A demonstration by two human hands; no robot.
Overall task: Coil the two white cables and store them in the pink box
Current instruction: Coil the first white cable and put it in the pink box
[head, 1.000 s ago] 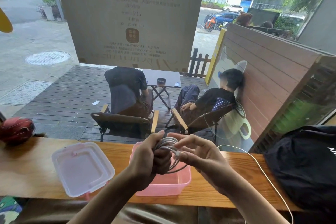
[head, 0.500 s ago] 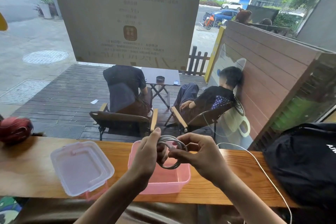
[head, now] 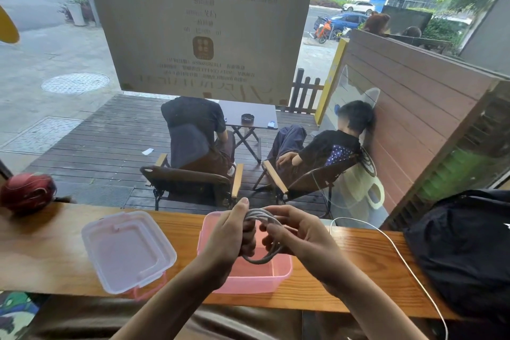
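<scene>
Both hands hold one cable coil (head: 260, 234) just above the open pink box (head: 249, 276), near the counter's (head: 41, 246) front edge. Left hand (head: 229, 237) clamped on the loops; right hand (head: 298, 234) fingers pinch the coil's other side. Box looks empty. Second cable (head: 397, 251) lies loose toward the counter's right end, uncoiled. Lid (head: 127, 251) sits left of the box. Roughly a third done.
</scene>
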